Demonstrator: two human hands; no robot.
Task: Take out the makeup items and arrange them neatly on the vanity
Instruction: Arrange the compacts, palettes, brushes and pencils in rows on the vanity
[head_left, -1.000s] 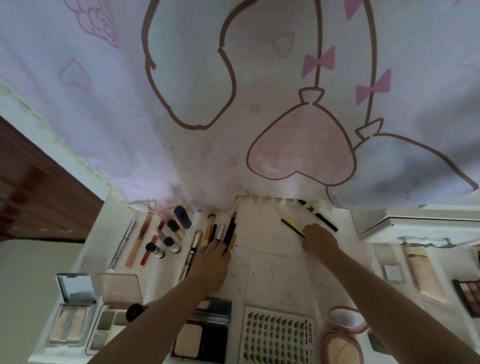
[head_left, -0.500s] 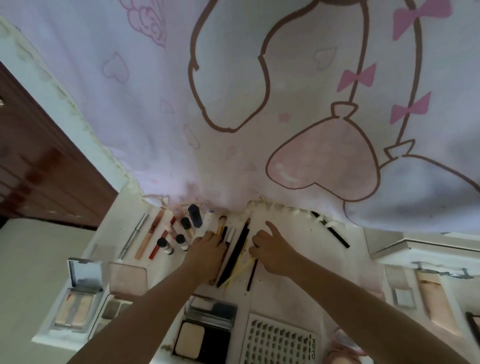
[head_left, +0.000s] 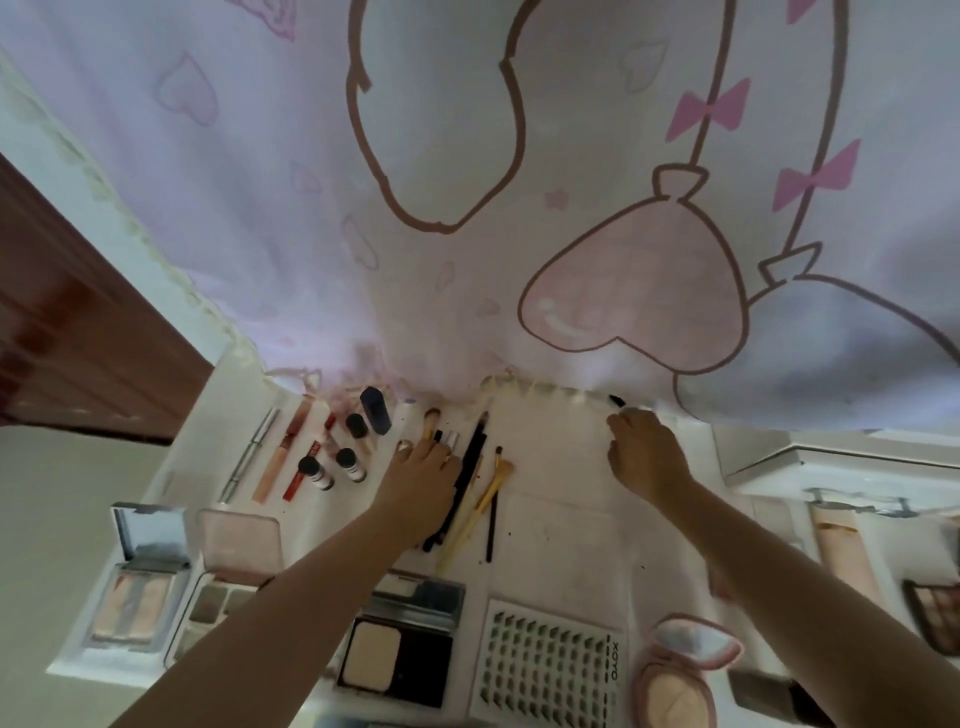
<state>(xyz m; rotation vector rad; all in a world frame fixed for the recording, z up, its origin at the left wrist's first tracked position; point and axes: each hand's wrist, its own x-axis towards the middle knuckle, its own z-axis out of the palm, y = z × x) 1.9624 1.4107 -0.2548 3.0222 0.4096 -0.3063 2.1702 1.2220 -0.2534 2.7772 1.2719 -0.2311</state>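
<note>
The left hand (head_left: 423, 470) lies palm-down with straight fingers pressing on a row of slim brushes and pens (head_left: 467, 483) at the middle of the white vanity top (head_left: 561, 457); it grips nothing. The right hand (head_left: 644, 457), at about two o'clock from the left hand, reaches to the hem of the pale pink cartoon-printed curtain (head_left: 467, 208). Its fingertips are at a thin black pencil (head_left: 616, 400) that pokes out from under the hem, but whether they pinch it cannot be told.

At ten o'clock from the left hand lie three small black-capped bottles (head_left: 347, 462), one dark blue tube (head_left: 375, 410) and four long slim sticks (head_left: 275, 457). At eight o'clock sit two open mirrored palettes (head_left: 140, 587). At six o'clock are one open black powder compact (head_left: 400, 644) and one white tray of false lashes (head_left: 550, 670). At five o'clock is one round pink compact (head_left: 680, 680).
</note>
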